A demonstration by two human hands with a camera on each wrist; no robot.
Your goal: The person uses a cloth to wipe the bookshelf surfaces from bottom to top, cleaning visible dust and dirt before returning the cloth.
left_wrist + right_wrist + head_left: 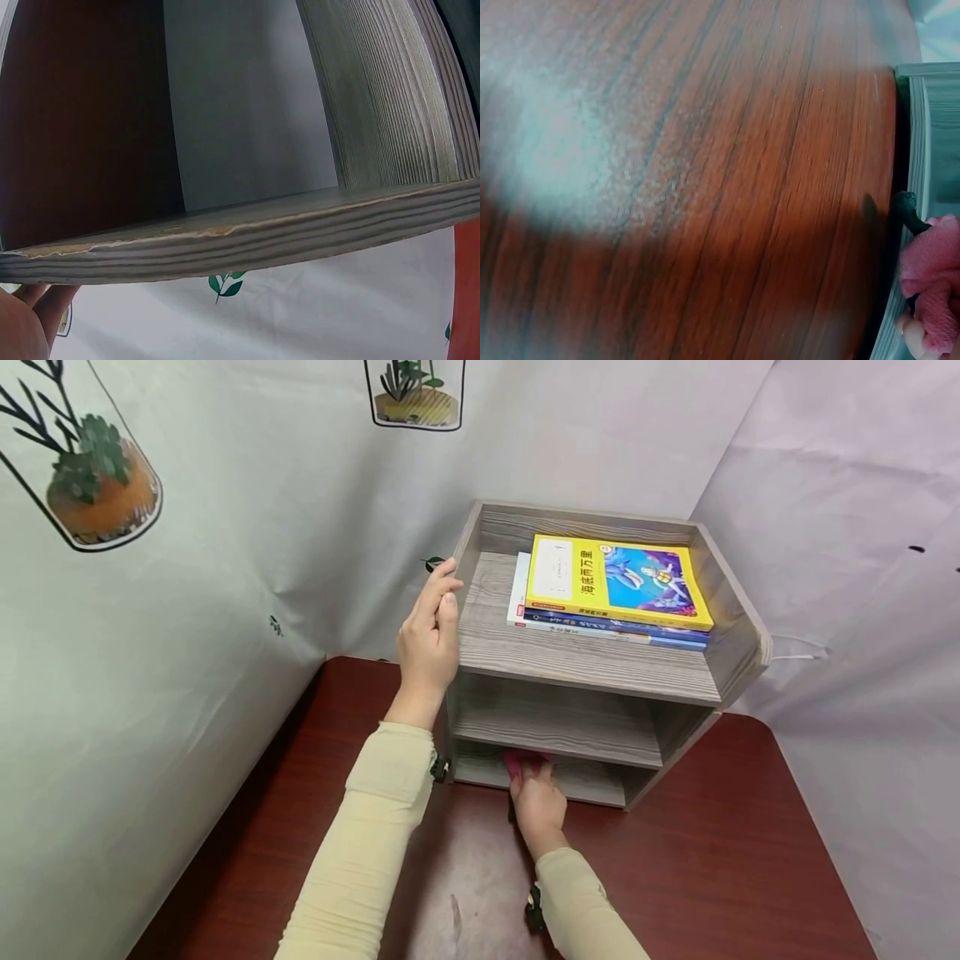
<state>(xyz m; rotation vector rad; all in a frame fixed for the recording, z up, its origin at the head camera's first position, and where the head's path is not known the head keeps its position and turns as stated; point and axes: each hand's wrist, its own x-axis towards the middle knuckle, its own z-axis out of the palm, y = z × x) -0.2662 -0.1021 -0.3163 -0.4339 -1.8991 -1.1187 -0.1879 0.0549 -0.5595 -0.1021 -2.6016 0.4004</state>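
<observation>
A grey wood-grain shelf unit point(585, 681) stands on the table. My left hand point(431, 639) rests against its upper left side panel, fingers pointing up and lightly bent. In the left wrist view, part of that hand point(26, 326) shows at the lower left, by the edge of a panel. Down at the bottom compartment, my right hand point(538, 806) grips a pink cloth point(513, 763), partly hidden by the fingers and the board above. The right wrist view has the bunched, fuzzy cloth point(937, 259) at the unit's front edge, with fingertips point(913, 335) on it.
On the top board lies a stack of books, a yellow one point(555, 568) uppermost. A middle shelf board point(555, 727) sits above the right hand. The reddish-brown table point(697, 860) extends around the unit, with white printed curtains point(300, 510) behind and at both sides.
</observation>
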